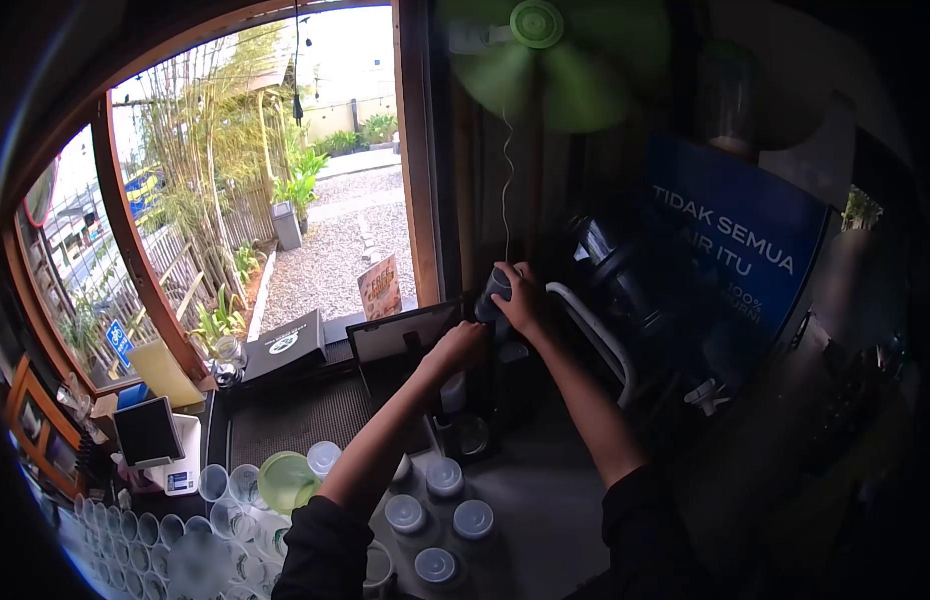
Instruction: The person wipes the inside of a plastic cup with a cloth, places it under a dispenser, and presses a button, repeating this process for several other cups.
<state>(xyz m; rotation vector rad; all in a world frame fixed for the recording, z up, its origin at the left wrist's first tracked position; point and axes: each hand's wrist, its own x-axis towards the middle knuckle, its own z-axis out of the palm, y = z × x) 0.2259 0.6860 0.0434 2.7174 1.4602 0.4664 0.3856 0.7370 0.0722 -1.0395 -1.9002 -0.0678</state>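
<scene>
My right hand (pixel 522 300) is wrapped around a dark cylinder (pixel 496 287) with a rounded top, which stands tilted near the window post. Just below and to its left, my left hand (pixel 459 347) is closed in a fist. What the left fingers hold, if anything, is hidden in shadow. Under my hands are a small pale container (pixel 453 392) and a clear round glass-like vessel (pixel 471 436). Nearer to me, several small lidded tubs, such as this lidded tub (pixel 473 519), stand on the dark counter (pixel 545 500).
Many clear plastic cups (pixel 145 530) and a green bowl (pixel 289 482) fill the lower left. A tablet on a stand (pixel 149 432), a black box (pixel 285 348) and a ribbed mat (pixel 295 415) lie by the window. A green fan (pixel 537 25) hangs above; a blue sign (pixel 730 245) stands right.
</scene>
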